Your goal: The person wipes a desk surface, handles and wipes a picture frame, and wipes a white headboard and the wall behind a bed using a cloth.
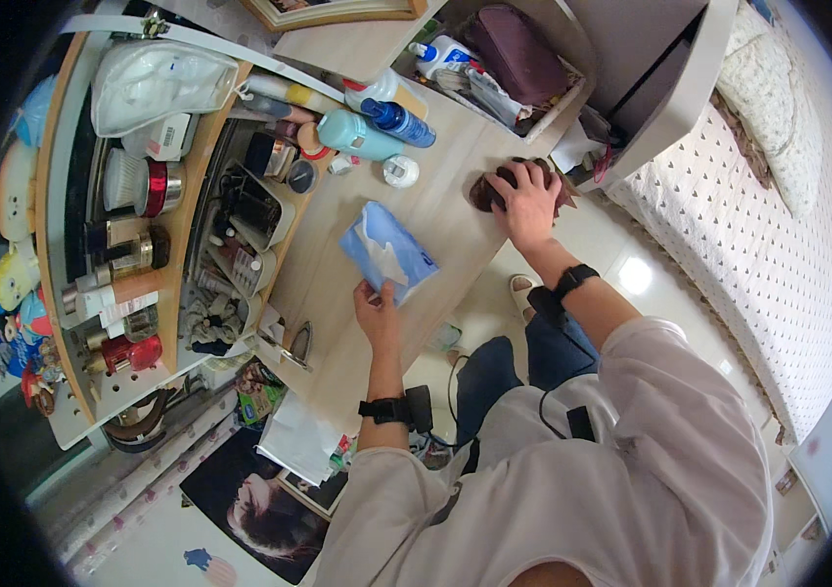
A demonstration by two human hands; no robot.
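Observation:
A blue-and-white soft pack of tissues point(408, 238) lies on the pale wooden desk point(452, 154), a white tissue sticking out of its slot. My left hand point(377, 319) holds the pack's near edge between the thumb and curled fingers. Farther right, by the desk's edge, my right hand point(532, 205) is closed over a dark brown item point(485, 194). The hand covers much of it, so its exact kind cannot be told.
A turquoise bottle point(358, 134), a blue spray bottle point(399, 122) and a white round container point(401, 171) stand behind the pack. Cosmetics fill the wooden shelf point(196, 176) at left. A white basket point(555, 110) holds a maroon pouch point(518, 55). A bed point(738, 242) lies right.

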